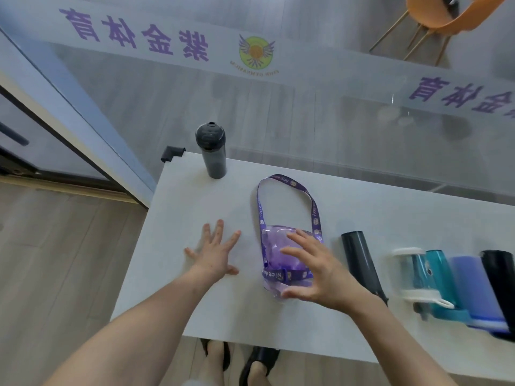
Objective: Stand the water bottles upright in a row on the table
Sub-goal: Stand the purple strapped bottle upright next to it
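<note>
- The fingers point(296, 237) of the right hand point(315, 271) are held apart and lightly curved over the purple bottle point(276, 246), with the thumb near its near end. Nothing is clamped, and whether the pads touch the plastic cannot be told.
- The fingers of the left hand point(216, 253) are spread straight and laid flat on the bench point(195, 207), just left of the purple bottle; nothing is held.
- The purple bottle is seen lying on its side near the middle of the bench, with its printed strap point(260, 207) looped out flat toward the far edge.
- Both forearms are reached forward from the near edge, the right one angled in over the bottle from the right.
- The step in hand is judged to be the grasp of the purple bottle; one dark bottle point(212, 151) is already stood upright at the far left corner.
- For the next move, the fingers would need to be closed round the body and the bottle tipped onto its base, then set in line to the right of the dark bottle, with the strap kept out from under the base.
- At the right, a grey bottle point(362, 263), a white-capped bottle point(412, 271), a teal bottle point(443, 277), a lavender bottle point(471, 285) and a black bottle point(501, 280) are left lying on their sides.
</note>
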{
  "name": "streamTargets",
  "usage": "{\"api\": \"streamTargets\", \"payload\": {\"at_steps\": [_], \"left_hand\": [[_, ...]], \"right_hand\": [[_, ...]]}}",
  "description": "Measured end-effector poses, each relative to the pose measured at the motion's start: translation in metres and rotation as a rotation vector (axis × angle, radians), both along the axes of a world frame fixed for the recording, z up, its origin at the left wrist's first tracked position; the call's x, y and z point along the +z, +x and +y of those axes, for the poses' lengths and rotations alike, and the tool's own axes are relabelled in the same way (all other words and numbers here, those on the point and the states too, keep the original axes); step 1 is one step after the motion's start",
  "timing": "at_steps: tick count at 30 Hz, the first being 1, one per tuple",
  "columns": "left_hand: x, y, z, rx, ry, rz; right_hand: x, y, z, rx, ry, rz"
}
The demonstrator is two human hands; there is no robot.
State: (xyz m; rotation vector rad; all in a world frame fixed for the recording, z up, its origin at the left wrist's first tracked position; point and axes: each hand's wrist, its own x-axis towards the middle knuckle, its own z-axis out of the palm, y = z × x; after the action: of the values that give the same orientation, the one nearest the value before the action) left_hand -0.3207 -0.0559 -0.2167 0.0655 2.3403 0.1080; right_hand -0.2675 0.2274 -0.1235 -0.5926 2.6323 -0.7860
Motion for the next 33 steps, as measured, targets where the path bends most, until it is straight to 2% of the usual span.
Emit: {"api": "streamTargets", "payload": {"at_steps": [3,6,18,23,30,33], "left_hand": [[-0.003,0.000,-0.001,0.000,-0.016,0.000],[-0.008,0.000,-0.002,0.006,-0.012,0.004],[-0.005,0.001,-0.003,0.014,0.008,-0.005],[0.000,0.000,-0.002,0.012,0.007,-0.017],[0.003,-0.001,-0.001,0.012,-0.001,-0.019],[0.003,-0.001,-0.001,0.011,0.001,-0.025]], "right_hand": [[-0.007,0.002,0.003,0.198,0.196,0.035],[-0.011,0.001,0.004,0.276,0.244,0.133],[0.023,-0.043,0.000,0.256,0.159,0.200],[0.038,-0.059,0.005,0.174,0.287,0.250],[0.056,-0.126,-0.005,0.143,0.129,0.078],[0.051,-0.167,-0.013,0.097,0.156,-0.057]]}}
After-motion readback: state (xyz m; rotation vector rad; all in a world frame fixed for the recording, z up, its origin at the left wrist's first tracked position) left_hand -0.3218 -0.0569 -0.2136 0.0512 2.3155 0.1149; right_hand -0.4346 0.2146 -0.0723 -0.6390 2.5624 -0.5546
